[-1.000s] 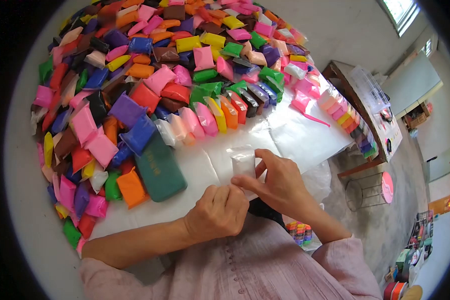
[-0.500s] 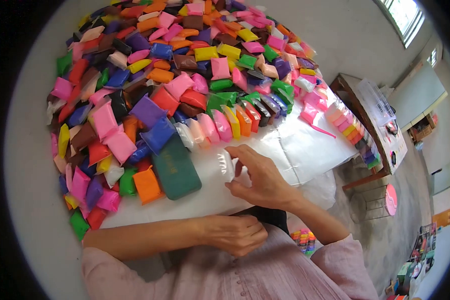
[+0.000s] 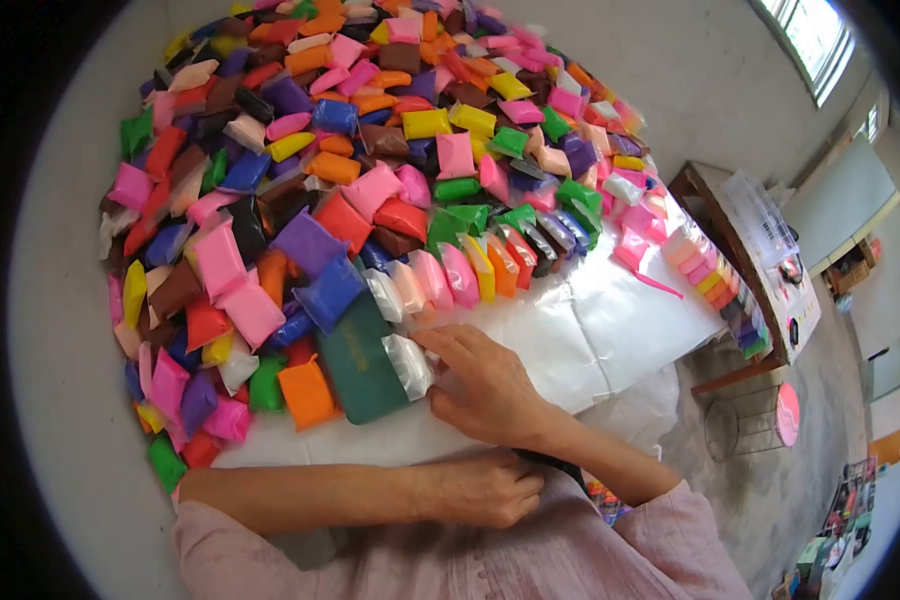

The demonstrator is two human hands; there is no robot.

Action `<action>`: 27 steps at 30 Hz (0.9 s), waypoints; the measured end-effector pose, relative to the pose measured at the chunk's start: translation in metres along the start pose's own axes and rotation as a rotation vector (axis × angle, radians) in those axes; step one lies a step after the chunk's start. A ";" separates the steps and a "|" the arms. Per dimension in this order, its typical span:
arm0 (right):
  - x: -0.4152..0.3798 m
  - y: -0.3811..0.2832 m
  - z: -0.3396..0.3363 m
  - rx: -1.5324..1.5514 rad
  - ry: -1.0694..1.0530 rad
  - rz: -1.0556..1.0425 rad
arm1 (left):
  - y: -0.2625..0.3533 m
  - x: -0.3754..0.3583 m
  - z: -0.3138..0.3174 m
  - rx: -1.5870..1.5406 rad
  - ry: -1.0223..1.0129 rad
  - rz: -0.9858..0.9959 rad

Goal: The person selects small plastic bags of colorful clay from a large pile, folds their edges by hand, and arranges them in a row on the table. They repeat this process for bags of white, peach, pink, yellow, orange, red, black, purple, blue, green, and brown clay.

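My right hand (image 3: 485, 385) pinches a small white packet (image 3: 408, 367) between thumb and fingers, at the right edge of a dark green box (image 3: 370, 365). Above it, a row of upright packets runs rightward from white through pink, yellow (image 3: 478, 268), orange, red, black and blue. My left hand (image 3: 490, 487) lies near my body at the table's front edge, its fingers curled; whatever it may hold is hidden.
A large heap of coloured packets (image 3: 300, 240) covers the left and back of the white-covered table (image 3: 560, 345). At the right stand another stacked row of packets (image 3: 715, 280), a wooden table (image 3: 735, 372) and a stool (image 3: 788, 415).
My right hand has moved left with the white packet, bringing it to the green box's edge. My left hand stays curled near my body. The view has shifted slightly.
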State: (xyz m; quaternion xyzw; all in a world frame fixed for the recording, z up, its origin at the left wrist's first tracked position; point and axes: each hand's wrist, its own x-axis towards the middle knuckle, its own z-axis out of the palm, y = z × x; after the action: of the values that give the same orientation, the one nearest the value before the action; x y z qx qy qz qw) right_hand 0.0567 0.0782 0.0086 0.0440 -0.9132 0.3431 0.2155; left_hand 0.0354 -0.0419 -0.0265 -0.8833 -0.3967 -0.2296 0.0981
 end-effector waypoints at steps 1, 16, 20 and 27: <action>0.000 -0.001 -0.001 0.009 0.002 0.007 | 0.000 0.000 0.000 0.015 -0.003 -0.002; -0.013 -0.008 -0.039 0.064 0.043 0.065 | 0.000 0.001 0.004 -0.088 0.016 -0.135; 0.008 0.002 -0.085 -0.053 0.164 -0.002 | -0.004 0.004 0.000 -0.346 0.064 -0.230; 0.088 0.089 -0.150 -0.398 0.318 0.004 | -0.006 0.007 0.001 -0.509 0.097 -0.284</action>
State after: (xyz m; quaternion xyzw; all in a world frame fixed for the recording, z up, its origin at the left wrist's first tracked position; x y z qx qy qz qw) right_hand 0.0114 0.2486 0.0932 -0.0555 -0.9174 0.1598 0.3604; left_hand 0.0349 -0.0330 -0.0243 -0.8031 -0.4411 -0.3750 -0.1407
